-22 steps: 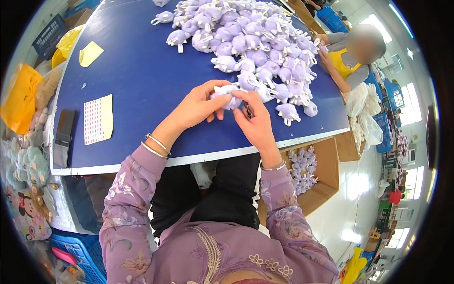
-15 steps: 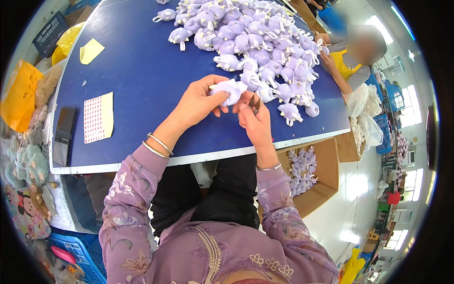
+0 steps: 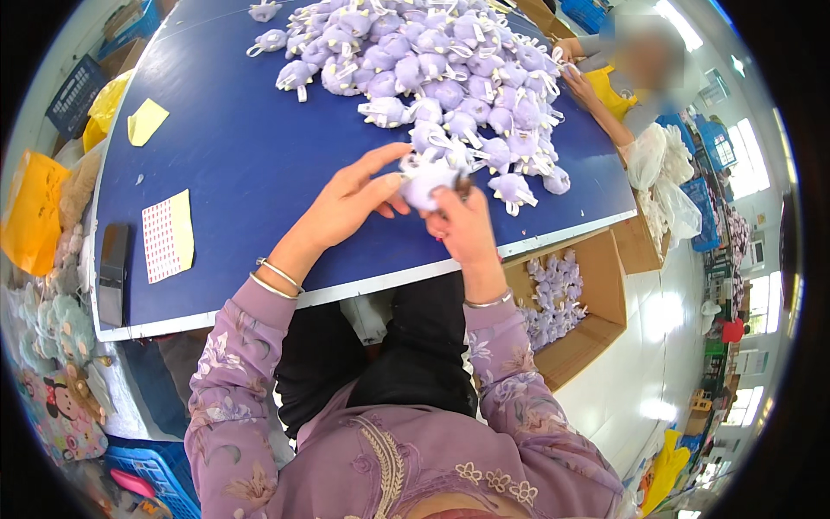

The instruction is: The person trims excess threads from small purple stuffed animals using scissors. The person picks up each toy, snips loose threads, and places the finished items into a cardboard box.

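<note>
A small lilac plush toy (image 3: 425,185) is between my hands above the near part of the blue table. The fingers of my left hand (image 3: 353,201) close on its left edge, thumb in front. My right hand (image 3: 465,229) grips the toy's right side, the thumb pressed on it. Dark-bladed thread snips (image 3: 464,185) also sit in my right hand, blurred, their points by the toy. Just beyond lies a large pile of similar lilac plush toys (image 3: 445,92) with white loops.
Left on the table (image 3: 251,208) are a sticker sheet (image 3: 164,235), a yellow paper (image 3: 147,122) and a dark phone (image 3: 113,275). Below the right edge stands a cardboard box (image 3: 596,303) holding lilac toys. A co-worker (image 3: 618,91) handles a toy at the far right.
The toy has turned in my hands and shifted slightly lower; my right thumb now presses on its front. My view has swung slightly, so the table and pile appear moved left.
</note>
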The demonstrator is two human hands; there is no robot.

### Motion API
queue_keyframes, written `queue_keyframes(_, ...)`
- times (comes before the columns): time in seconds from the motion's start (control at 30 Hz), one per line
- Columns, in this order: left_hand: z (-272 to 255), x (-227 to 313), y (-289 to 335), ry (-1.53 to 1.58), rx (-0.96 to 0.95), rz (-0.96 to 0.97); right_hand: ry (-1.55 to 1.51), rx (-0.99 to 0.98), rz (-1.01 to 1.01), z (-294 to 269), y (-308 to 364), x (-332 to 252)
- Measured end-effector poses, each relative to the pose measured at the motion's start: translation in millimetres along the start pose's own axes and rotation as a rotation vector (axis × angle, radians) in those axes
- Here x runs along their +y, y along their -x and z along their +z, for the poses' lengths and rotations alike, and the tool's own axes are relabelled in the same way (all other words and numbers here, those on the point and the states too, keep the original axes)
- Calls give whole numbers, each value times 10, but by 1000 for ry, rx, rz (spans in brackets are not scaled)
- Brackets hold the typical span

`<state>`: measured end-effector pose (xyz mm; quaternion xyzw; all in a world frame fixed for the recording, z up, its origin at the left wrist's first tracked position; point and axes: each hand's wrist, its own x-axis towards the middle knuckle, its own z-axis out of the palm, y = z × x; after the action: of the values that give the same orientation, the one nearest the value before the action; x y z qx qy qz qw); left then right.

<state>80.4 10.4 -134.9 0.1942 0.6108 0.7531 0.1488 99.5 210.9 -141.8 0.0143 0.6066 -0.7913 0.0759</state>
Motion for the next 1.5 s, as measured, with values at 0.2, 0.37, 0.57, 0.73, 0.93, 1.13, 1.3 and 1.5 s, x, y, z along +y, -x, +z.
queue_keyframes(0.2, -72, 45, -36, -18, 103, 25, -458, -482, -669, -890, 220, -814)
queue_keyframes(0.37, -40, -5, -82, -93, 87, 17, 806, 235, -261, -546, -70, -455)
queue_keyframes(0.57, -32, -89, -81, -43, 74, 9, 1236, 168, -387, -377, -399, -155)
queue_keyframes(0.73, 50, -59, -52, -141, -22, -4, 319, -65, 21, -310, -200, -225)
queue_keyframes(0.93, 138, -208, -39, -82, -88, 58, 79, -101, 33, -47, -37, -104)
queue_keyframes(1.13, 210, -88, -30, -140, 21, 114, 145, 27, -8, 21, -61, -85)
queue_keyframes(1.3, 159, -130, -65, 29, 26, 78, 108, 2, -58, 52, -14, -119)
queue_keyframes(1.5, 131, -146, -60, 33, 16, 29, -84, -97, 92, 29, 2, -80)
